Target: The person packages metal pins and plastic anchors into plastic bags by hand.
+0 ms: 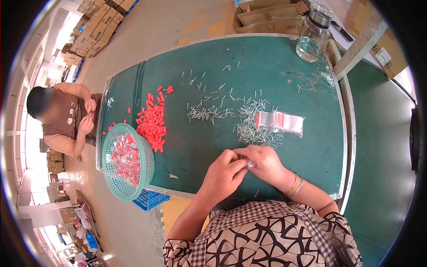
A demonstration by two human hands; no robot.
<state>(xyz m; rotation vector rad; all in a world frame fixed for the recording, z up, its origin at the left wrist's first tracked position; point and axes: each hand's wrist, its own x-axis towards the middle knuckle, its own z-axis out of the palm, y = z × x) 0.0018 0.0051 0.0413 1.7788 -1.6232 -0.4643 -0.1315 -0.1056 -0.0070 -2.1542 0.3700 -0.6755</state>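
Observation:
My left hand (223,174) and my right hand (266,165) meet near the front edge of the green table (187,151). Between their pinched fingers is a small clear plastic bag (251,164), mostly covered by the fingers; its contents cannot be made out. Just beyond my right hand lies a heap of thin metal screws or pins (251,127), with a smaller pile (209,113) to its left. A stack of clear zip bags with a red stripe (284,122) rests partly on the heap. Farther left is a pile of red plastic plugs (152,122).
A turquoise basket (150,162) of filled bags stands at the table's left edge, above a blue crate (151,199). A glass bottle (308,46) stands at the far right corner. Across the left edge, another person (66,115) handles a small red piece. Cardboard boxes (271,22) sit behind.

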